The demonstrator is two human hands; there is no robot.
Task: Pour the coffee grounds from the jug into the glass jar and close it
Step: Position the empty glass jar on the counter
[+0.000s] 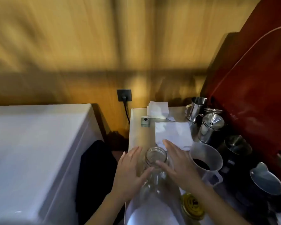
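Note:
A clear glass jar (155, 161) stands open and empty on the narrow steel counter (137, 125). My left hand (130, 172) is at its left side and my right hand (177, 164) at its right side, fingers spread and flat against or very near the glass; blur hides whether either grips it. Just right of the jar a translucent plastic jug (205, 157) holds dark coffee grounds. The jar's gold metal lid (192, 207) lies on the counter near the front edge, under my right forearm.
White paper sheets (173, 133) lie behind the jar, with a small silver cube (145, 121) further back. Steel pitchers (195, 107), a metal pot (212, 127), a black canister (237, 147) and a dark pitcher (264, 181) crowd the right. A white appliance (34, 151) stands left.

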